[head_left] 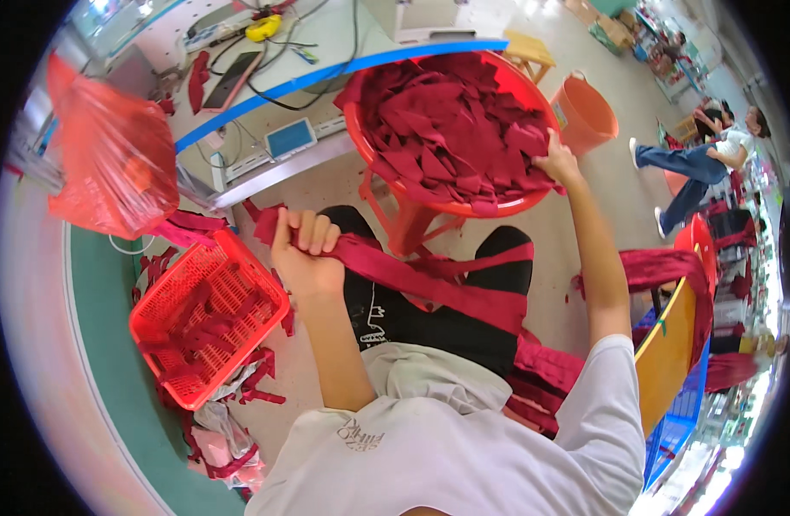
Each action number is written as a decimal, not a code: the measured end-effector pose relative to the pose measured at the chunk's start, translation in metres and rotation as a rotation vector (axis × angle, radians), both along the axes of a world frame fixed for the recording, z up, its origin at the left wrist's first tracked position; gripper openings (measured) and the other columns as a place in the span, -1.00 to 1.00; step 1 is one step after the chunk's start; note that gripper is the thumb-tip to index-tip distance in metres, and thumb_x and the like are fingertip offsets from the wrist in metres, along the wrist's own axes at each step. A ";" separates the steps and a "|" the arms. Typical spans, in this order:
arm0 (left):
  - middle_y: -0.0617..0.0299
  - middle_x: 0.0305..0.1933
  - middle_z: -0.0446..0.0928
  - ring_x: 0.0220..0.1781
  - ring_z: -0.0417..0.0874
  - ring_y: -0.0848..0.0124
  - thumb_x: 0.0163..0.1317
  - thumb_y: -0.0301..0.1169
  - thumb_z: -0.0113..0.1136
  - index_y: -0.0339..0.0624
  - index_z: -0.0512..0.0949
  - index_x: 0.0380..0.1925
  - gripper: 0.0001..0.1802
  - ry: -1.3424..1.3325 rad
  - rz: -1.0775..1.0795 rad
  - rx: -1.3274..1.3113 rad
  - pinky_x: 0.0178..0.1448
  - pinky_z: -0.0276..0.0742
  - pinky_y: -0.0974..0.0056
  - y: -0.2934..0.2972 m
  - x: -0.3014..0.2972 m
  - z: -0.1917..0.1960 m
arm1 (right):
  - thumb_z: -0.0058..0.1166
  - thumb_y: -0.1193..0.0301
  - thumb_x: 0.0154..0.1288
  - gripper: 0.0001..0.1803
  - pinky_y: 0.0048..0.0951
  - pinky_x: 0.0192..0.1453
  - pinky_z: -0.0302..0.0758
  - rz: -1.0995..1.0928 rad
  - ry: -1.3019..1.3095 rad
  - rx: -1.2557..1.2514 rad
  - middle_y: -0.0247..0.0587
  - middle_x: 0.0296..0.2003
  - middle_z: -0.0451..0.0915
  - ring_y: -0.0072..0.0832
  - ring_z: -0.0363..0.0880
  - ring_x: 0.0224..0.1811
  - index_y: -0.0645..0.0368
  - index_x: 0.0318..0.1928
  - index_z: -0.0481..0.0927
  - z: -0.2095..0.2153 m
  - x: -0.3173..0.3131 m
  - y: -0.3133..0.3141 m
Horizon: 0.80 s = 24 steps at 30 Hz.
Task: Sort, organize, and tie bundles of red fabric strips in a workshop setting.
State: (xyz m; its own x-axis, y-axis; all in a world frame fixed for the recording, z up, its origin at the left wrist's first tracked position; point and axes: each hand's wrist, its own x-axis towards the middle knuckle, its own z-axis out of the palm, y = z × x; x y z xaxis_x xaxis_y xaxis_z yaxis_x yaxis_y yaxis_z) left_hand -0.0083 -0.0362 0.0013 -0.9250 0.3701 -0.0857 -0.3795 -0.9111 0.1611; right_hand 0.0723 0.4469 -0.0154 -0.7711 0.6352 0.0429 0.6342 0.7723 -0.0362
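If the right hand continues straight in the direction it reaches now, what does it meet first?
The right hand already rests at the rim of the red tub. Going straight on, it would likely meet the dark red cloth pieces piled inside, though depth is hard to judge.

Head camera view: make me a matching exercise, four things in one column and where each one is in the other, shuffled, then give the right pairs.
Things:
1. left hand
2. right hand
3. red mesh basket
4. orange bucket

Places:
A. on the floor beyond the red tub
B. at the near rim of the red tub of dark red fabric pieces
C. on the floor at the person's left
D. closed around a long dark red strip over the lap

Pairs: 1-D, 2-B, 3-C, 4-A
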 end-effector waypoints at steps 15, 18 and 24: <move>0.44 -0.72 0.10 -0.69 0.07 0.58 0.49 -0.20 -0.11 -0.08 0.39 -0.51 -0.64 -0.002 -0.147 -0.116 -0.54 0.02 0.41 0.042 0.007 -0.001 | 0.15 0.32 0.34 -0.56 -0.60 -0.13 0.41 0.548 0.782 -0.934 -0.46 -0.23 0.59 -0.69 0.51 -0.28 0.24 0.17 0.52 0.232 -0.054 -0.125; 0.45 -0.72 0.11 -0.69 0.09 0.58 0.49 -0.18 -0.11 -0.07 0.42 -0.48 -0.65 0.044 -0.267 -0.116 -0.54 0.03 0.42 0.063 0.017 -0.009 | 0.11 0.32 0.39 -0.49 -0.56 -0.35 0.45 0.682 1.070 -0.935 -0.49 -0.52 0.41 -0.67 0.34 -0.58 0.16 0.28 0.36 0.298 -0.044 -0.178; 0.47 -0.71 0.09 -0.70 0.12 0.60 0.53 -0.16 -0.19 -0.18 0.51 -0.32 -0.61 0.116 -0.458 -0.082 -0.55 0.08 0.43 0.096 0.039 -0.017 | -0.01 0.34 0.44 -0.49 -0.51 -0.28 0.42 1.002 0.853 -1.195 -0.26 -0.45 0.58 -0.58 0.39 -0.70 0.23 0.32 0.33 0.282 0.007 -0.194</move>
